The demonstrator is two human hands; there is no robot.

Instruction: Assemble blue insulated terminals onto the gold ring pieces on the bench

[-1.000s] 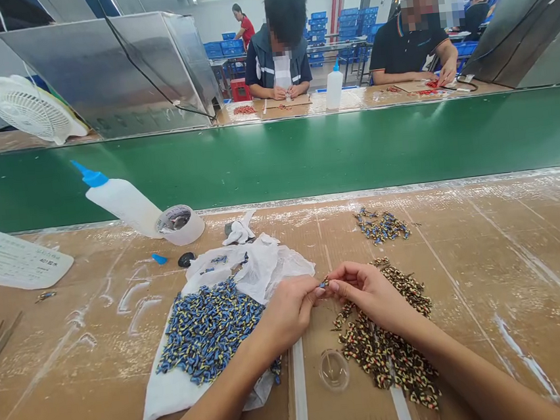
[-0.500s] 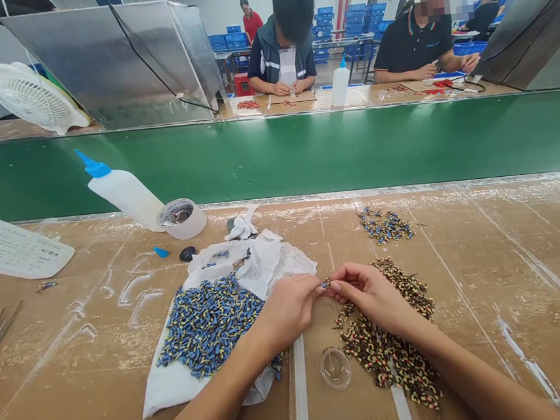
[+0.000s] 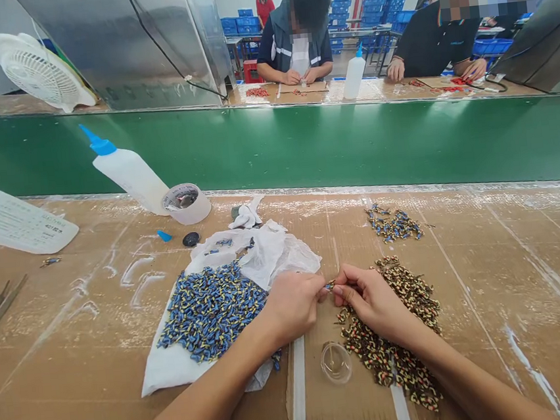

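My left hand and my right hand meet fingertip to fingertip, both closed in a pinch. Between them is a tiny blue-and-yellow piece, partly hidden by the fingers. Left of my hands, a heap of small blue-and-yellow pieces lies on a white cloth or bag. Under and beside my right hand spreads a heap of small dark, cream and red pieces. A small clear round cup stands on a taped cardboard sheet below my hands. Farther back lies a smaller blue-and-yellow pile.
At the back left are a leaning squeeze bottle, a tape roll and a lying white bottle. Tweezers lie at far left. Beyond a green strip, two people work at the opposite bench, near a metal box.
The view has tilted and shifted slightly. My hands stay pinched together around the small piece. Across the bench, the right-hand person's hands have moved apart and down to the table.
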